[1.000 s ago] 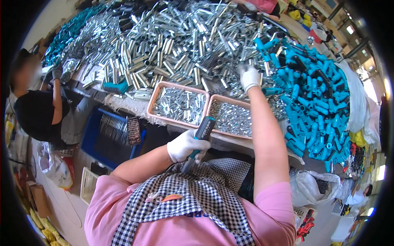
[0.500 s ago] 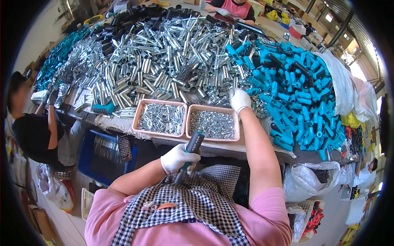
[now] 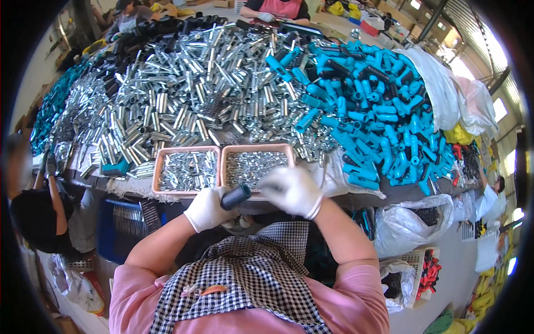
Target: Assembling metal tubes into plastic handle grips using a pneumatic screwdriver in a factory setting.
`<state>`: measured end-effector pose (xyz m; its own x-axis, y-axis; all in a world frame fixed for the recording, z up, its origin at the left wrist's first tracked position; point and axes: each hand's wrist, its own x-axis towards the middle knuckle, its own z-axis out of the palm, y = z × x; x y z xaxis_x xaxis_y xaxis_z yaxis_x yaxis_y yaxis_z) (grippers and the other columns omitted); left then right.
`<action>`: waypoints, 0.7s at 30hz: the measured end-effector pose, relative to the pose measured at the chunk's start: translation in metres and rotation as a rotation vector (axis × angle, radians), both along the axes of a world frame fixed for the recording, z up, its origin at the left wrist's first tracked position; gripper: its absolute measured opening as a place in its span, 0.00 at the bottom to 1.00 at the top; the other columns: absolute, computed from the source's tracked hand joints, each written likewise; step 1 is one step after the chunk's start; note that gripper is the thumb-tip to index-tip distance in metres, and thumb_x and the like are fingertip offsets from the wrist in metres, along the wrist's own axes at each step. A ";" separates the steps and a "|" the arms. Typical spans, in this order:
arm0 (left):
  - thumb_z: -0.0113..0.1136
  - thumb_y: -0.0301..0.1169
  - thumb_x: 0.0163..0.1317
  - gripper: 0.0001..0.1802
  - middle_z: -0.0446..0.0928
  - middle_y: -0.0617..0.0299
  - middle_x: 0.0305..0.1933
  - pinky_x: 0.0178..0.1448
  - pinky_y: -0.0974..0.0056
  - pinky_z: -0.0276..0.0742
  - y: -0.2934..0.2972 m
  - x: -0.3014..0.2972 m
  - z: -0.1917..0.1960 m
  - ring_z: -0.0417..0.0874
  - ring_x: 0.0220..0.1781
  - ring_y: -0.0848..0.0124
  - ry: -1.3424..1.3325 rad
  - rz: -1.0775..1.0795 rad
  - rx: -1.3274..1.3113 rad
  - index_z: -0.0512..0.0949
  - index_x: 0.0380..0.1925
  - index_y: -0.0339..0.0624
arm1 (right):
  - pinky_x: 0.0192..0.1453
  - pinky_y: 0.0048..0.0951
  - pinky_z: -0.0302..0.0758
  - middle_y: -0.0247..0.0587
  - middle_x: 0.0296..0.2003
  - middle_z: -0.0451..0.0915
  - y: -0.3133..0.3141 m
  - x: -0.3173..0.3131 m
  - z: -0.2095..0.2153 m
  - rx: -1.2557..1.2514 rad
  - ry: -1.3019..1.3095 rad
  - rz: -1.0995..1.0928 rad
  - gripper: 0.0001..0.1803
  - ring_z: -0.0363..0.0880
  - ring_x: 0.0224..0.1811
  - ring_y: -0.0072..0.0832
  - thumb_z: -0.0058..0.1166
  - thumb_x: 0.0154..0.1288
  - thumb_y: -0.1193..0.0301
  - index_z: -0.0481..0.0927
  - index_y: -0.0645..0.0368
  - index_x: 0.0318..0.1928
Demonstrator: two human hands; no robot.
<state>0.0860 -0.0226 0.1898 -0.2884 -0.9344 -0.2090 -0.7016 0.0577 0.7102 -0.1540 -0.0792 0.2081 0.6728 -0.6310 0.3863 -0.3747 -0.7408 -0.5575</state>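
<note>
Left to right: your gloved left hand [image 3: 207,208] closes around a dark cylindrical grip sleeve [image 3: 236,196], held just before the two pink trays [image 3: 221,153] of small metal parts. Your right hand [image 3: 290,191], blurred, meets the sleeve's open end; whether it grasps anything, you cannot tell. The sleeve looks light, rubbery and slightly yielding: hold it mid-length. Beyond lie silver tubes [image 3: 189,106], then blue grips [image 3: 384,117].

Surface [image 3: 356,197] heaped almost edge to edge. A wide pile of silver metal tubes [image 3: 183,106] covers the left and centre; a mound of blue sleeves [image 3: 384,122] fills the right side; black sleeves [image 3: 167,25] line the far edge. Two pink trays [image 3: 222,149] of small metal parts sit side by side at the near edge.
</note>
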 end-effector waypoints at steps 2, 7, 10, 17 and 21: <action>0.72 0.39 0.48 0.20 0.81 0.49 0.25 0.38 0.57 0.81 -0.002 -0.005 -0.016 0.86 0.30 0.55 -0.254 -0.118 -0.206 0.80 0.36 0.38 | 0.40 0.37 0.79 0.42 0.30 0.83 0.013 -0.001 -0.004 -0.042 0.027 0.032 0.06 0.82 0.32 0.40 0.61 0.56 0.72 0.83 0.56 0.35; 0.73 0.42 0.48 0.21 0.82 0.49 0.29 0.41 0.58 0.80 -0.010 -0.019 -0.019 0.86 0.33 0.55 0.080 -0.192 -0.047 0.81 0.35 0.38 | 0.43 0.38 0.79 0.48 0.35 0.83 0.015 -0.016 -0.028 0.120 0.062 0.054 0.17 0.83 0.37 0.46 0.61 0.59 0.69 0.79 0.59 0.48; 0.72 0.40 0.48 0.20 0.83 0.49 0.31 0.41 0.59 0.80 -0.012 -0.022 -0.025 0.87 0.35 0.59 0.171 -0.171 0.021 0.81 0.36 0.37 | 0.45 0.39 0.79 0.53 0.47 0.81 -0.018 -0.034 -0.024 0.224 0.101 0.171 0.29 0.83 0.44 0.48 0.56 0.65 0.56 0.70 0.59 0.60; 0.71 0.41 0.51 0.22 0.82 0.47 0.30 0.40 0.59 0.81 -0.021 -0.013 -0.024 0.87 0.33 0.56 0.124 -0.073 0.007 0.81 0.41 0.36 | 0.55 0.44 0.75 0.50 0.53 0.77 -0.248 -0.178 -0.022 -0.398 0.709 -0.900 0.29 0.76 0.55 0.48 0.53 0.57 0.73 0.70 0.52 0.62; 0.72 0.40 0.50 0.23 0.82 0.48 0.28 0.38 0.59 0.81 -0.023 -0.004 -0.032 0.86 0.30 0.57 0.091 -0.027 0.057 0.80 0.40 0.34 | 0.67 0.44 0.65 0.39 0.65 0.66 -0.299 -0.185 -0.031 -0.171 1.051 -1.055 0.24 0.65 0.66 0.42 0.46 0.67 0.68 0.72 0.32 0.63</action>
